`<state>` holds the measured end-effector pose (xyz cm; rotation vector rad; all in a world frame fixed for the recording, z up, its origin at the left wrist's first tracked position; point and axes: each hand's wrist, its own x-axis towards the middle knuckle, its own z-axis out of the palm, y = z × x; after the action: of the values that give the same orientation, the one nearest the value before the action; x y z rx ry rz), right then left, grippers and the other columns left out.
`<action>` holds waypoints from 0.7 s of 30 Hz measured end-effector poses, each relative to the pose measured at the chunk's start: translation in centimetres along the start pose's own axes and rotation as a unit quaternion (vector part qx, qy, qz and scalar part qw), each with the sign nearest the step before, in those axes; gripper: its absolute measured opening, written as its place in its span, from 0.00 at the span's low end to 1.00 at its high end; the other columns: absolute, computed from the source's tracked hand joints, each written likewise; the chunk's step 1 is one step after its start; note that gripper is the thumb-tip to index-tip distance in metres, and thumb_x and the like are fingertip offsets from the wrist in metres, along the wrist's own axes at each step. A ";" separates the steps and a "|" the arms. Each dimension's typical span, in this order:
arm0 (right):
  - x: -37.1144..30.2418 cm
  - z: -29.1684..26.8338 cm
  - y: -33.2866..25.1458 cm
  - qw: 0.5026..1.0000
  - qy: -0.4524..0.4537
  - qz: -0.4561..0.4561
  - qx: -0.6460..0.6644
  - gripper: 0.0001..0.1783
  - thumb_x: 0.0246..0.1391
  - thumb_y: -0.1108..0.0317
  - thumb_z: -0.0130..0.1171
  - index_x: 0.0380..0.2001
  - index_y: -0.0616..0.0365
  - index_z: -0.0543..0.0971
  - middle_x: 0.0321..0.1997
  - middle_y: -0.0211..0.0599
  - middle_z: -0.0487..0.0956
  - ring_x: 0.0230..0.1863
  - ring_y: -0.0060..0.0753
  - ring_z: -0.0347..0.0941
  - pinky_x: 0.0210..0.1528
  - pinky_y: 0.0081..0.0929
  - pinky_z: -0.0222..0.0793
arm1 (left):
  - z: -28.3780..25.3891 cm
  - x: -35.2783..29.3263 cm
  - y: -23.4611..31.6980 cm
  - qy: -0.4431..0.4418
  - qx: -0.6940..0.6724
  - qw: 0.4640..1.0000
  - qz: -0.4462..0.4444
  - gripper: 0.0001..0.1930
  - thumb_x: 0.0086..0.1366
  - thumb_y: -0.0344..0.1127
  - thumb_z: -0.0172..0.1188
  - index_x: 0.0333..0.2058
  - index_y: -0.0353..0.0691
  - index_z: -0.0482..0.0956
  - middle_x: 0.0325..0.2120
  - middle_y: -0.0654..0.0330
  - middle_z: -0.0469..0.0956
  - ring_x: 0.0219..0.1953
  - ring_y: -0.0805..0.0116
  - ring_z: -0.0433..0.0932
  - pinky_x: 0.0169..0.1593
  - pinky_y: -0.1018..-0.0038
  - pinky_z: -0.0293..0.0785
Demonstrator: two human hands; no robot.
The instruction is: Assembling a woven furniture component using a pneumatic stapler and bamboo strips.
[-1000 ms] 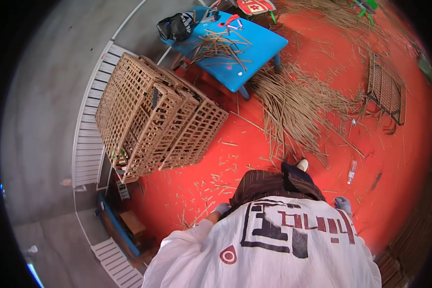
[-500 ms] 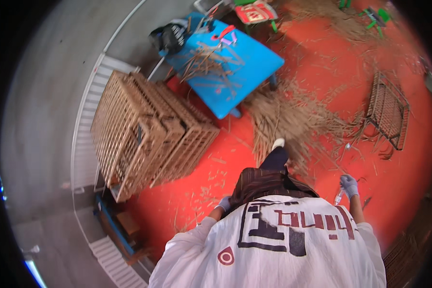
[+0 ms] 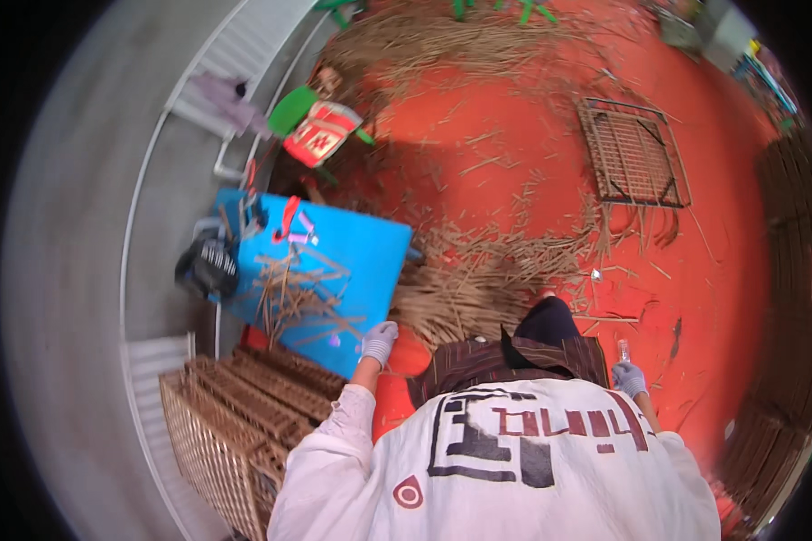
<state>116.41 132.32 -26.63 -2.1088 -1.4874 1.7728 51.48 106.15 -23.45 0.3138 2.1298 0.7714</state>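
My left hand (image 3: pixel 379 343), in a pale grey glove, hangs beside the near corner of the blue table (image 3: pixel 374 261), fingers curled in and nothing showing in them. Lower right, my right hand (image 3: pixel 629 377), gloved too, is closed on a slim clear object (image 3: pixel 623 350) that points ahead; its exact kind is too small to tell. On the table lie a heap of thin brown strips (image 3: pixel 289 293), a red item (image 3: pixel 288 218) and a small purple-and-white item (image 3: pixel 303 236). A black bag (image 3: pixel 209 264) rests at its left edge.
Brown slatted crates (image 3: pixel 235 424) stand at lower left. Loose strips (image 3: pixel 465 288) cover the red floor ahead. A dark-framed woven rack (image 3: pixel 633 153) lies at the right. Green stools, one (image 3: pixel 290 112) beside a red-and-white cloth, stand far off. Stacked brown panels (image 3: pixel 789 298) line the right side.
My view has swung to the right and I have moved forward. The table and crates now sit further left and lower. My left hand has come forward, away from my waist.
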 end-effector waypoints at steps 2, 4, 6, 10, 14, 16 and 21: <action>1.8 -0.4 1.9 0.998 0.027 0.048 -0.021 0.08 0.60 0.68 0.60 0.36 0.62 0.83 0.25 0.36 0.81 0.23 0.27 0.76 0.23 0.28 0.72 | 2.8 4.6 4.9 -0.035 -0.026 0.999 0.016 0.16 0.67 0.44 0.59 0.43 0.37 0.85 0.30 0.60 0.84 0.31 0.73 0.78 0.37 0.74 0.74; 4.3 -1.2 2.4 0.990 -0.007 0.098 -0.106 0.09 0.60 0.67 0.57 0.35 0.60 0.83 0.28 0.39 0.82 0.26 0.32 0.78 0.28 0.33 0.74 | 6.4 7.8 8.2 -0.069 -0.011 0.997 0.024 0.17 0.67 0.46 0.60 0.44 0.37 0.85 0.31 0.59 0.84 0.32 0.73 0.79 0.38 0.74 0.75; 8.2 -3.4 0.1 0.901 -0.137 -0.009 -0.411 0.11 0.60 0.65 0.53 0.33 0.58 0.83 0.30 0.41 0.83 0.30 0.36 0.81 0.32 0.37 0.76 | 9.6 10.1 10.8 -0.103 0.014 0.994 0.020 0.19 0.66 0.47 0.61 0.45 0.37 0.85 0.32 0.58 0.85 0.33 0.72 0.80 0.40 0.73 0.76; 15.0 -7.5 -11.8 0.917 -0.043 -0.081 -0.387 0.13 0.59 0.62 0.51 0.36 0.54 0.83 0.39 0.46 0.84 0.42 0.46 0.81 0.45 0.44 0.77 | 14.5 11.4 15.0 -0.178 0.213 0.946 0.170 0.19 0.64 0.50 0.63 0.48 0.46 0.84 0.40 0.55 0.85 0.43 0.58 0.83 0.49 0.66 0.76; 19.4 -10.4 -28.0 0.983 0.079 -0.094 -0.133 0.16 0.60 0.55 0.56 0.37 0.56 0.82 0.34 0.42 0.80 0.36 0.39 0.75 0.41 0.35 0.71 | 15.5 14.1 22.3 -0.209 0.228 0.933 0.186 0.17 0.64 0.46 0.62 0.47 0.46 0.84 0.45 0.51 0.83 0.50 0.52 0.81 0.54 0.65 0.75; 21.1 -11.1 -34.5 0.987 0.074 -0.080 -0.121 0.19 0.59 0.52 0.56 0.42 0.55 0.84 0.45 0.49 0.83 0.50 0.51 0.79 0.54 0.40 0.74 | 15.2 15.6 26.8 -0.200 0.197 0.942 0.182 0.16 0.65 0.45 0.61 0.47 0.44 0.84 0.45 0.51 0.83 0.49 0.51 0.81 0.53 0.65 0.75; 25.6 -10.0 -41.8 0.981 0.097 -0.111 -0.124 0.20 0.59 0.51 0.56 0.44 0.53 0.84 0.46 0.47 0.84 0.50 0.51 0.80 0.55 0.39 0.73 | 15.2 21.6 36.7 -0.217 0.268 0.919 0.192 0.17 0.64 0.44 0.62 0.47 0.42 0.84 0.45 0.49 0.83 0.49 0.51 0.81 0.54 0.65 0.75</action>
<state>95.19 177.06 -19.63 -2.0443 -1.8814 1.3276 48.30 151.16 -21.21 1.1155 1.8290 0.2623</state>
